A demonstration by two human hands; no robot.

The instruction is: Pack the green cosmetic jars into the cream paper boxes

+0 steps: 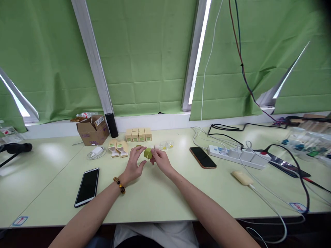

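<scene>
1. Toward the near left edge of the surface [160, 199] lies a black smartphone [87, 187], face up.
2. At the far edge stand an open cardboard box [92, 132] and a black cylinder [111, 125], with a row of small tan boxes [138, 134] just beside them.
3. Your left hand [133, 163], a beaded bracelet [119, 185] at its wrist, has its grip closed on the small green object [148, 153].
4. Your right hand [160, 161] pinches that object from the other side, mid-surface.
5. Farther right lie a second phone [203, 157] and a white power strip [239, 156].
</scene>
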